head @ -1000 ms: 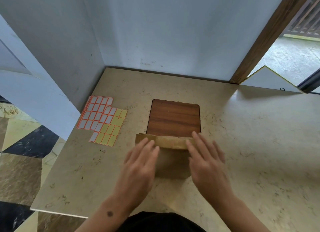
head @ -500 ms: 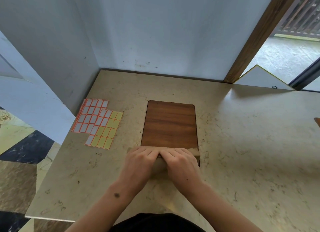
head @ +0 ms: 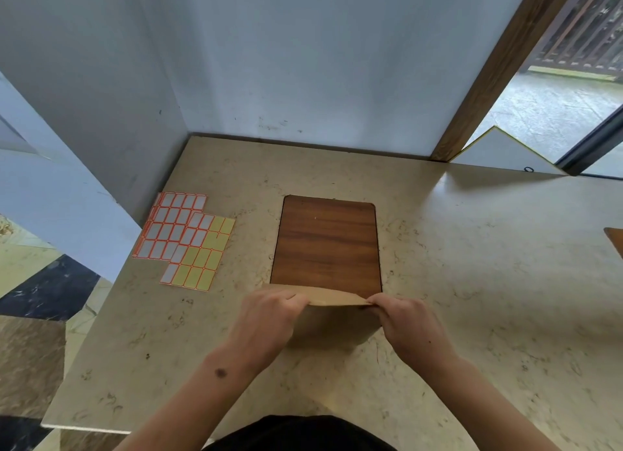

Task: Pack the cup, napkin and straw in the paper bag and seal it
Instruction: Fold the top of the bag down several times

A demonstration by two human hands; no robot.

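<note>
A brown paper bag (head: 332, 322) stands on the marble table, just in front of me, its top folded flat into a flap. My left hand (head: 269, 319) pinches the left end of that folded top. My right hand (head: 404, 322) pinches the right end. The two hands are apart, one at each corner of the fold. The cup, napkin and straw are not visible; the closed bag hides whatever is inside it.
A dark wooden board (head: 327, 245) lies flat behind the bag. Sheets of orange-edged and yellow sticker labels (head: 185, 240) lie to the left, near the table's left edge. A blue wall closes off the back, and another wooden corner (head: 615, 240) shows at far right.
My hands were pressed together on the middle of the bag's fold half a second ago. They have slid apart to the two ends of the fold and now pinch it.
</note>
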